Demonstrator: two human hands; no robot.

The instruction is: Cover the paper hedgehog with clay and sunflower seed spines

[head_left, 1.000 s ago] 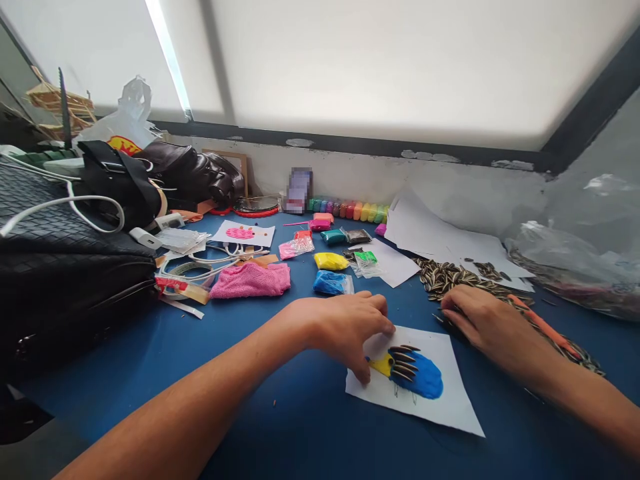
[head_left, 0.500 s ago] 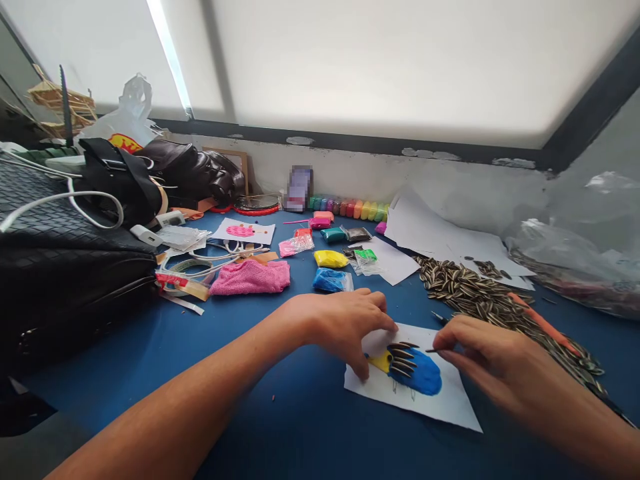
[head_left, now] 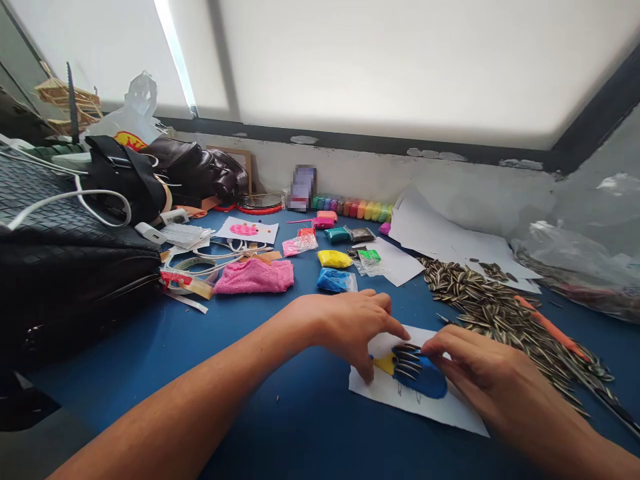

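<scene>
A white sheet of paper (head_left: 450,420) lies before me with a flat blue clay shape (head_left: 433,381) and a yellow clay head (head_left: 384,363) on it. Several striped sunflower seeds (head_left: 407,368) stick in the blue clay beside the yellow part. My left hand (head_left: 350,327) rests at the paper's left and upper edge, thumb and fingers spread apart. Over the blue clay, my right hand (head_left: 485,367) pinches a sunflower seed between thumb and forefinger, its tip near the seeds in the clay; the fingers hide most of it.
A heap of sunflower seeds (head_left: 470,293) spreads at the right, with an orange-handled tool (head_left: 553,328) on it. Clay packets, yellow (head_left: 334,259) and blue (head_left: 333,280), lie beyond my left hand. A pink cloth (head_left: 255,276) and a black bag (head_left: 75,287) are at left.
My right hand has moved left over the blue clay, bringing the pinched seed closer to the seeds there. My left hand stays on the paper; the view has shifted slightly.
</scene>
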